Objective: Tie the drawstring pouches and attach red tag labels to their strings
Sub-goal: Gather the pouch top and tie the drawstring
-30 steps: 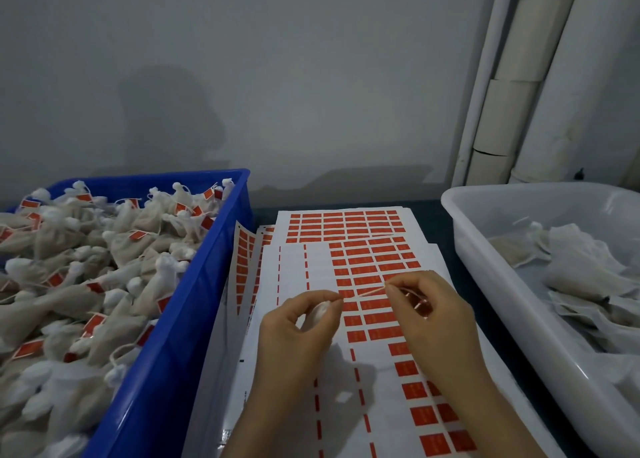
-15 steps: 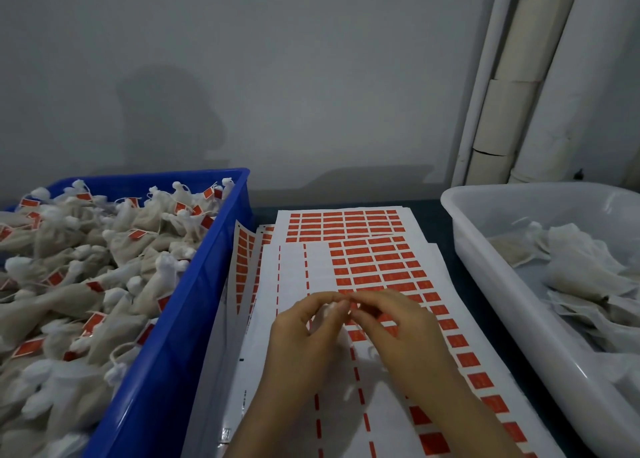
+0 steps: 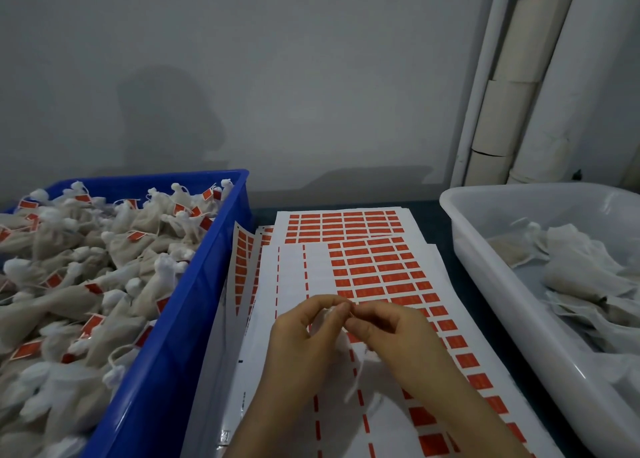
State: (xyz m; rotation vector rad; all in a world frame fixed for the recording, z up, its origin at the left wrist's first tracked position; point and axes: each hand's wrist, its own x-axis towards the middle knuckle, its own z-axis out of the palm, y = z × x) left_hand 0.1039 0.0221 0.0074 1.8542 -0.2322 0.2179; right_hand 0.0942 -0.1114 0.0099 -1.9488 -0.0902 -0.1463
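The worktop lane between the blue crate (image 3: pixel 180 336) on the left and the white tub (image 3: pixel 491 284) on the right is floored with flat label sheets (image 3: pixel 363 250), open from the hands up to the wall (image 3: pixel 311 77). The crate is heaped with tagged pouches (image 3: pixel 86 284) to its rim; the tub's near half stands free above its loose pouches (image 3: pixel 588 277).

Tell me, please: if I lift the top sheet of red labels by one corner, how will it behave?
The top label sheet is thin paper, so it will probably bend and droop. It lies loose on a fanned stack, so it may slide. Both hands work above it, which could hinder lifting.
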